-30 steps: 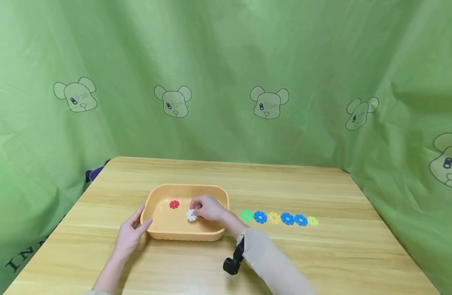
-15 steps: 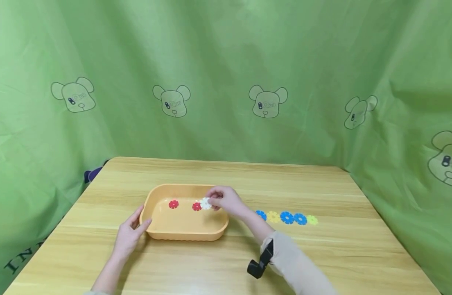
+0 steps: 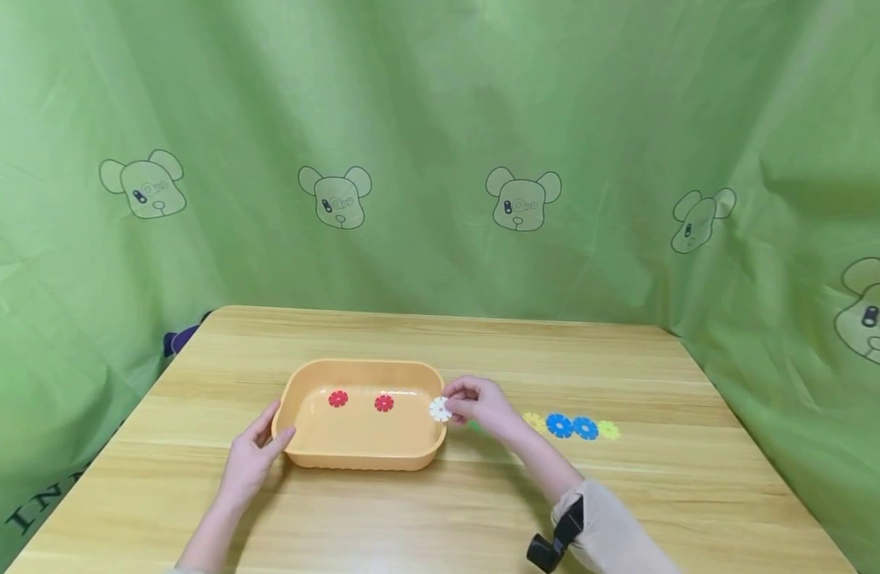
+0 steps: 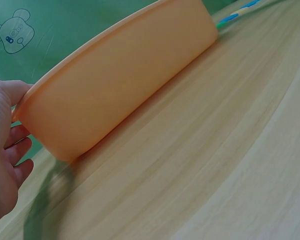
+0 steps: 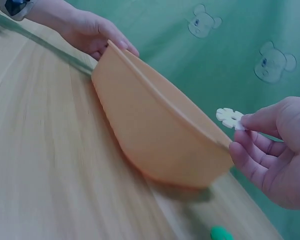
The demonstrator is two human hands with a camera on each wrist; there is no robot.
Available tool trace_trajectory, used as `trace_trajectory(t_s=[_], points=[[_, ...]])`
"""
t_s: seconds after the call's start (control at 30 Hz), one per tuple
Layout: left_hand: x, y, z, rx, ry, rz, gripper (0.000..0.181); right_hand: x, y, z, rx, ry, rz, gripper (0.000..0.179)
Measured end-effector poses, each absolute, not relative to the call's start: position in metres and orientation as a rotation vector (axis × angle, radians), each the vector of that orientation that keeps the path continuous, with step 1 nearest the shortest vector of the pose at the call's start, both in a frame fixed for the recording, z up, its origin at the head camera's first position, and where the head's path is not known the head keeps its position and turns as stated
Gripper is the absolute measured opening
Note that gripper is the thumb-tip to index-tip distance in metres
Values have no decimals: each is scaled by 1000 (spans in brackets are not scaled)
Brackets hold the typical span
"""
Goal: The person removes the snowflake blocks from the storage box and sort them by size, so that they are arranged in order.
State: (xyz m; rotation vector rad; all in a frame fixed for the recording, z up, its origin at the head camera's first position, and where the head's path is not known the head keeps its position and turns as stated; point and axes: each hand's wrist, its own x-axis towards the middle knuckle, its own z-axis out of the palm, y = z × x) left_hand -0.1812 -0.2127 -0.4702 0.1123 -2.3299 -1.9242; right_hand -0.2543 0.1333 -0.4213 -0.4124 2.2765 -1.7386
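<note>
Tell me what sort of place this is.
Probably a curtained-off booth for recording tabletop work: a green curtain hangs behind and on both sides of a wooden table, and a black wrist camera is strapped on the person's right arm.

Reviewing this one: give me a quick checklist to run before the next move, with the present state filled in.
1. White disc secure: ok, pinched by the right hand.
2. Basin steadied: ok, the left hand grips its left end.
3. White disc and right fingers free of the basin's right rim: cannot tell; they overlap or adjoin it in the views.
4. Red discs in the basin: ok, two lie inside, apart.
5. Row of discs fully visible in the head view: not ok; the right hand covers part, leaving only a sliver of the green disc.
</note>
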Motion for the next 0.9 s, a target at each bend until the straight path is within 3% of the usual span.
trace_trajectory(t_s=[0.9], points=[[-181,-212,-469,109,-2370,-1855,64,-231,286,-447,109,2313,-2015,30]])
